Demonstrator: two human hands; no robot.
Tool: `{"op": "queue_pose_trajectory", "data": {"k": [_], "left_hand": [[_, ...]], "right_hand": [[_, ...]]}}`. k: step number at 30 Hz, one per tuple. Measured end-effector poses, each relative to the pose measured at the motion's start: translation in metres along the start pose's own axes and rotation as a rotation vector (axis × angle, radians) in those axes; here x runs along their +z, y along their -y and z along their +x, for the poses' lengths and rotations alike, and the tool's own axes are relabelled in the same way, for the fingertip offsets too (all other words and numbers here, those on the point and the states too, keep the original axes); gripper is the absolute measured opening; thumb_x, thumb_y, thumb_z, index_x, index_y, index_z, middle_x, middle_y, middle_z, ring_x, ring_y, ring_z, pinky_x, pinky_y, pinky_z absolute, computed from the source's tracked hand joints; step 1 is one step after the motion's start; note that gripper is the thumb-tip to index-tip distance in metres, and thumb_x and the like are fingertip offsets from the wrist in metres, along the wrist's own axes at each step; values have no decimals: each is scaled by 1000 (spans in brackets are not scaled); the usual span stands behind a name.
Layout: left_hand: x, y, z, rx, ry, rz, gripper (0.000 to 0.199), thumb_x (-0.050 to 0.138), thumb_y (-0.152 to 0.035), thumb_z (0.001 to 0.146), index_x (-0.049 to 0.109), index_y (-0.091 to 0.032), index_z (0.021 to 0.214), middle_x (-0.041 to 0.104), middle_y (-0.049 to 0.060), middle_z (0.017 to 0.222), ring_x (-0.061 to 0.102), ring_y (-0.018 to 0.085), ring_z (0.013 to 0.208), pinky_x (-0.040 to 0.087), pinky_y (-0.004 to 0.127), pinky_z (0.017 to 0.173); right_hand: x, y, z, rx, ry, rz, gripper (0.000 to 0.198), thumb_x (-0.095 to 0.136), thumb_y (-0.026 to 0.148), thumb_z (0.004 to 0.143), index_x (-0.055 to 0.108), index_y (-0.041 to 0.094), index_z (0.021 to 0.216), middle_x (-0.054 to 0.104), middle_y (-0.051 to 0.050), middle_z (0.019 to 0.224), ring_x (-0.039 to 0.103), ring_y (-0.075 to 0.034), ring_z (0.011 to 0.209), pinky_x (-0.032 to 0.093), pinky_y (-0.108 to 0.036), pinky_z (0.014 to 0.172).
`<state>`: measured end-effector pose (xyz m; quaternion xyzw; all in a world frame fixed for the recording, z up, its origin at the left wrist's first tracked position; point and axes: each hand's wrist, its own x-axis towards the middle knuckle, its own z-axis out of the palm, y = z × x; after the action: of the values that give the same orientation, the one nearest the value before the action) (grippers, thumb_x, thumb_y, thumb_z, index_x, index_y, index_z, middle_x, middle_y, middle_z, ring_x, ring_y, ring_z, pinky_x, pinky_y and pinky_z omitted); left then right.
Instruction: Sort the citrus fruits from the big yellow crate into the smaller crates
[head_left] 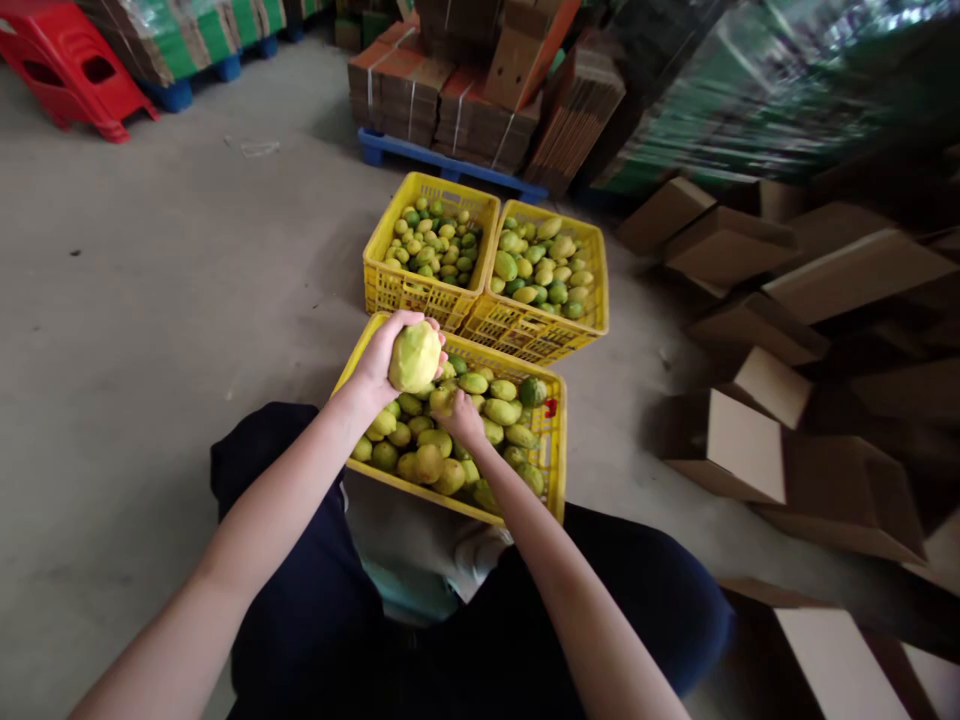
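My left hand (381, 362) is wrapped round a large, bumpy, pale yellow-green lemon (415, 357), held above the left part of the near yellow crate (553, 470). Just right of it and lower, inside that crate, my right hand (466, 420) has its fingers closed on a yellow lemon (442, 402). Its fingertips are partly hidden. Many green and yellow lemons (500, 411) lie around both hands in the near crate, which stands between my knees.
Two more yellow crates hold smaller fruit (439, 240) and larger fruit (551, 262), right behind the near one. Bundled flat cardboard (401, 90) rests on a blue pallet (450, 165). Open cardboard boxes (742, 445) lie along the right. A red stool (71, 65) stands far left.
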<state>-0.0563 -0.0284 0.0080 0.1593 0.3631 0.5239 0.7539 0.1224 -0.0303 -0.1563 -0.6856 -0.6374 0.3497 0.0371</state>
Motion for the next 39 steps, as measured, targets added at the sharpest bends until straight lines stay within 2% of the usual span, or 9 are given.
{"op": "queue_pose_trajectory", "data": {"k": [6, 9, 13, 17, 20, 23, 27, 34, 39], "left_hand": [[5, 7, 10, -63, -75, -29, 15, 58, -30, 77, 61, -15, 78, 63, 1, 65, 61, 14, 49, 50, 25, 47], [6, 8, 12, -71, -133, -107, 16, 58, -30, 80, 61, -15, 79, 65, 1, 66, 63, 14, 52, 52, 25, 50], [9, 13, 12, -27, -218, -227, 18, 57, -32, 83, 62, -16, 77, 67, 2, 68, 67, 14, 60, 55, 26, 58], [17, 26, 4, 170, -63, -52, 29, 56, -41, 82, 69, -15, 82, 69, 4, 72, 66, 15, 60, 54, 26, 59], [19, 40, -4, 367, 158, 174, 41, 56, -51, 83, 73, -15, 84, 72, 7, 76, 67, 17, 63, 53, 28, 61], [16, 53, -10, 460, 244, 301, 39, 56, -51, 84, 74, -17, 77, 72, 7, 75, 68, 20, 67, 53, 32, 66], [10, 63, -10, 546, 272, 429, 34, 54, -41, 87, 76, -18, 76, 73, 6, 74, 67, 20, 68, 53, 33, 70], [12, 82, -8, 724, 305, 702, 32, 54, -38, 92, 78, -19, 82, 76, 6, 82, 69, 22, 79, 52, 34, 78], [16, 97, -7, 766, 199, 732, 30, 54, -41, 89, 76, -22, 85, 74, 7, 86, 67, 24, 86, 51, 36, 87]], "right_hand": [[-5, 20, 4, 60, -25, 304, 41, 76, 40, 71, 52, 23, 99, 64, -6, 96, 58, -30, 115, 45, -43, 93], [-30, 16, -4, 34, 45, 557, 35, 72, 48, 69, 54, 25, 87, 65, -5, 86, 64, -28, 102, 50, -42, 87], [-80, -1, -31, -78, 262, 1019, 47, 66, 66, 61, 59, 25, 84, 66, -5, 78, 67, -26, 83, 54, -44, 76], [-113, -12, -62, -183, 240, 1343, 57, 59, 78, 63, 63, 23, 80, 67, -5, 77, 64, -22, 67, 54, -39, 64], [-108, -5, -77, -176, 219, 1545, 57, 53, 77, 72, 64, 22, 70, 66, -7, 69, 64, -25, 65, 53, -39, 58], [-91, 12, -88, -133, 188, 1543, 48, 57, 69, 73, 63, 22, 63, 67, -9, 65, 68, -30, 75, 55, -42, 63], [-85, 29, -99, -172, 138, 1485, 42, 58, 61, 74, 65, 22, 59, 65, -7, 59, 67, -27, 69, 55, -40, 65], [-100, 23, -107, -359, -450, 1142, 43, 49, 51, 86, 71, 22, 62, 69, -4, 65, 64, -21, 69, 51, -35, 74], [-96, 24, -111, -355, -552, 1085, 40, 45, 47, 88, 70, 23, 68, 69, -2, 69, 62, -21, 70, 49, -33, 74]]}}
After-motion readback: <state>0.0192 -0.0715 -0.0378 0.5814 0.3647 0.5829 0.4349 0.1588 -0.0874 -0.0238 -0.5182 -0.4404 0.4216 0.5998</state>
